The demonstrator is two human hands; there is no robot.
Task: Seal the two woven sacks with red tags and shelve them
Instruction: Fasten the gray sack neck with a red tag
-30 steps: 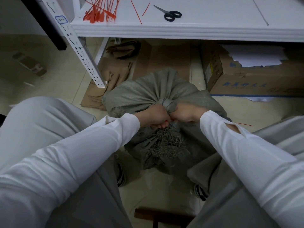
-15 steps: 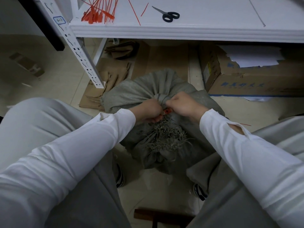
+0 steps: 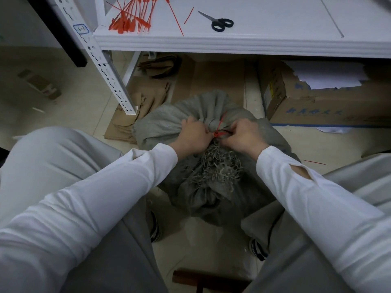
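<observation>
A grey woven sack (image 3: 169, 121) stands on the floor between my knees, its mouth bunched into a neck with frayed threads spilling toward me. A red tag (image 3: 219, 132) is looped round that neck. My left hand (image 3: 193, 136) grips the bunched neck from the left. My right hand (image 3: 243, 137) pinches the tag's end from the right. Several spare red tags (image 3: 131, 20) lie on the white shelf (image 3: 232, 42) above. I see only one sack.
Black scissors (image 3: 222, 23) lie on the shelf right of the tags. A cardboard box (image 3: 317, 106) sits under the shelf at right, flattened cardboard (image 3: 146, 102) at left by the shelf's perforated post (image 3: 101, 66). A loose red strip (image 3: 314, 162) lies on the floor.
My hands have drawn apart at the sack's neck, and the red tag, hidden a second ago, now shows looped round it. The view has tilted slightly.
</observation>
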